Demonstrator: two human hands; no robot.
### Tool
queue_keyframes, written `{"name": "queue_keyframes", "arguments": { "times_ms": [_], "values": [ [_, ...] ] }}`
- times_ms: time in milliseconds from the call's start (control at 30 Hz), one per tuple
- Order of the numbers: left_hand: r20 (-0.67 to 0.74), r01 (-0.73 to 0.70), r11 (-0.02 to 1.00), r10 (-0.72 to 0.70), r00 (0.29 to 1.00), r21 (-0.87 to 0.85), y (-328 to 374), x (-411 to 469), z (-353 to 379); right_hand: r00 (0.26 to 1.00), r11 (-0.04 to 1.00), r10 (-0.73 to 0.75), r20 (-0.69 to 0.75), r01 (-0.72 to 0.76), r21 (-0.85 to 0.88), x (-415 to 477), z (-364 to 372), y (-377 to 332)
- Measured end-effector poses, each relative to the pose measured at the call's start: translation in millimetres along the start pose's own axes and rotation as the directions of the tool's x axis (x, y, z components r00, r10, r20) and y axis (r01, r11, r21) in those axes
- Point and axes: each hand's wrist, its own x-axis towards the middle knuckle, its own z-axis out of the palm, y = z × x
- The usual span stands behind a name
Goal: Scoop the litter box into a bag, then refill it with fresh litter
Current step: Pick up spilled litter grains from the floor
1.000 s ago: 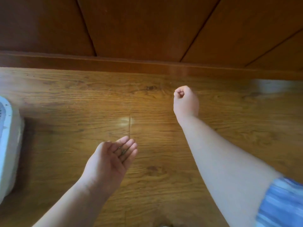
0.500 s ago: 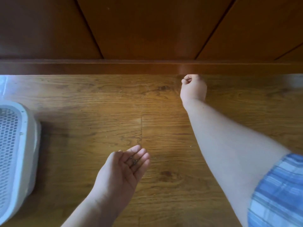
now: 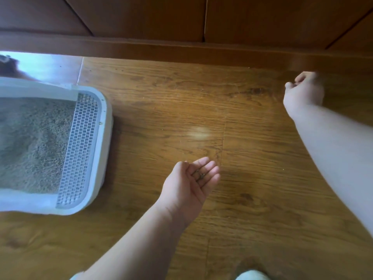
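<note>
wood floor, litter box, upturned left hand

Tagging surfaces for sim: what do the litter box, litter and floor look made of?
Litter box: white moulded plastic, smooth, fairly matte; rounded corners and a perforated grid ledge suggest it.
Litter: fine grey-tan granules, loose and uneven; mineral or plant-based, cannot tell.
Floor: wood-grain planks, semi-gloss; plank seams and a glare patch show. Laminate or real wood is open.
</note>
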Motion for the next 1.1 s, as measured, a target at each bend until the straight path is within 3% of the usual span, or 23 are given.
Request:
{"name": "queue_keyframes", "arguments": {
  "times_ms": [100, 233, 467, 900, 1100],
  "values": [
    [0.048, 0.026, 0.999, -0.025, 0.999, -0.035, -6.5, 2.1, -5.1, 0.999, 0.990, 0.003, -0.042, 0.003, 0.141, -5.1, -7.8, 6.1],
    [0.072, 0.015, 0.999, -0.011, 0.997, -0.049, -15.0, 2.7, -5.3, 0.995, 0.981, -0.093, -0.048, 0.100, 0.166, -20.4, -4.8, 16.7],
    [0.088, 0.038, 0.999, -0.036, 0.995, -0.018, -25.1, 2.5, 2.1, 0.999, 0.978, -0.015, -0.038, 0.023, 0.210, -10.8, -2.2, 15.7],
    [0.093, 0.014, 1.000, -0.014, 0.996, 0.006, -13.0, 3.1, 10.3, 0.991, 0.994, -0.105, -0.077, 0.106, 0.003, -11.6, 3.1, 11.6],
    [0.076, -0.007, 1.000, 0.005, 0.997, 0.019, -9.4, 3.7, 5.5, 0.987, 0.985, -0.160, 0.004, 0.160, -0.068, -26.5, -7.6, -5.3]
  ]
}}
